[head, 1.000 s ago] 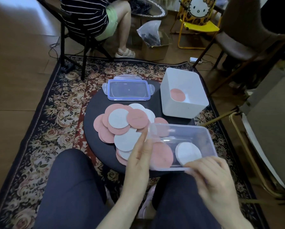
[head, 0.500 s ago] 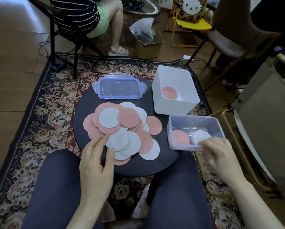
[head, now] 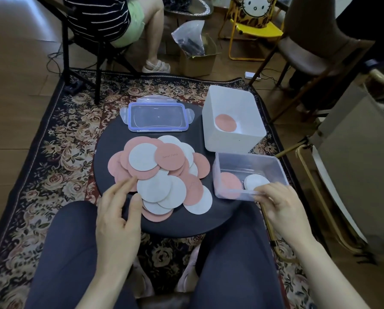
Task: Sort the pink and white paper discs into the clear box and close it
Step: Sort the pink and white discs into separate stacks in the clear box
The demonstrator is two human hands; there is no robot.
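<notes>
Down at the near rim of the clear box (head: 250, 175), the right hand (head: 282, 206) curls its grip over the front wall, fingertips pinching the edge. Inside lie one pink disc (head: 230, 185) and one white disc (head: 255, 181), the white one partly hidden by the fingers. The left hand (head: 117, 210) hovers with its grip loosely spread, fingertips touching the edge of the pile of discs (head: 162, 175) on the round dark desk (head: 110, 143); whether it lifts any is unclear. The lid (head: 157, 117) lies behind the pile, beside a white bin (head: 233, 139).
</notes>
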